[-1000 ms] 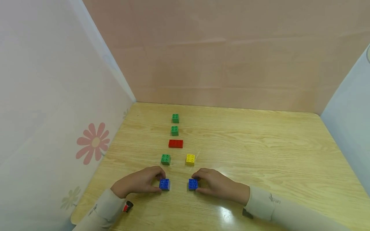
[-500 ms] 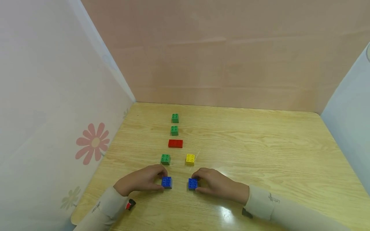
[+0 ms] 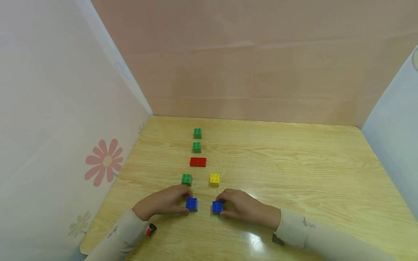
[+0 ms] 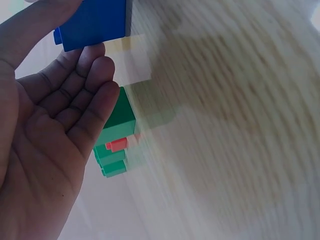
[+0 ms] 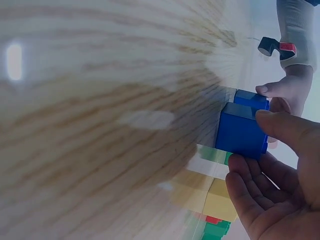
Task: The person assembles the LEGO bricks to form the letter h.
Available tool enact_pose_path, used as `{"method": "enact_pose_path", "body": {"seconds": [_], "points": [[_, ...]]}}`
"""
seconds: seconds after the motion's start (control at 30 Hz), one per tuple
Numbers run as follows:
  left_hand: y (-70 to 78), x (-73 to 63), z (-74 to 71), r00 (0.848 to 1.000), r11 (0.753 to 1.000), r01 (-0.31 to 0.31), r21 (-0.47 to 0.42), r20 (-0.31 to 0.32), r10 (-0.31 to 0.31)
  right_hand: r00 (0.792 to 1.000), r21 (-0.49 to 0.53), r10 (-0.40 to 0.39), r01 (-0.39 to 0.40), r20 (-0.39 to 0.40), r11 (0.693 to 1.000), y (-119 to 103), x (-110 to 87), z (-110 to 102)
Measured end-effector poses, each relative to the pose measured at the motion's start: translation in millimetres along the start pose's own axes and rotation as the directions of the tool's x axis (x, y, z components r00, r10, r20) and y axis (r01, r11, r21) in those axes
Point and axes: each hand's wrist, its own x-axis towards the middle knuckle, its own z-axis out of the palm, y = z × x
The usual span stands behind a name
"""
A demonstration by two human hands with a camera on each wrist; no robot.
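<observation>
Watching remotely, I see two cream sleeves point(image 3: 295, 228) over the near side of the wood-grained tabletop point(image 3: 294, 163), with dark script too small for me to read. Ahead of them, the left hand point(image 3: 163, 201) pinches one cube-like blue block point(image 3: 192, 204); the right hand point(image 3: 243, 206) pinches a second blue block point(image 3: 217, 207), just beside it, apart. Farther off I count five more studded, plastic-looking pieces: a green block point(image 3: 187, 179) beside a yellow block point(image 3: 214, 179), one oblong red brick point(image 3: 197, 162), then two green blocks point(image 3: 196, 147) lined up toward the far edge, nearer the far-left corner. Behind stands a creased pinkish sheet point(image 3: 254, 72).
</observation>
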Motion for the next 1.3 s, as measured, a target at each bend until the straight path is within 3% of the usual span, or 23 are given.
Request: {"method": "enact_pose_path", "body": {"seconds": [0.5,0.83,1.3], "points": [[7.0,5.6,5.6,0.999,1.0,0.015,-0.006,-0.043,-0.015,0.998,-0.011,-0.022,0.021,-0.057,1.0,-12.9,6.4,-6.6],[6.6,5.6,7.0,0.996,0.998,-0.033,0.044,-0.083,0.037,0.994,-0.016,-0.033,0.031,-0.101,0.999,-35.7,23.5,-16.3],[5.0,4.9,7.2,0.993,0.997,-0.059,0.04,-0.103,0.063,0.994,0.042,-0.067,0.071,-0.092,0.997,-43.1,37.6,-12.2]]}}
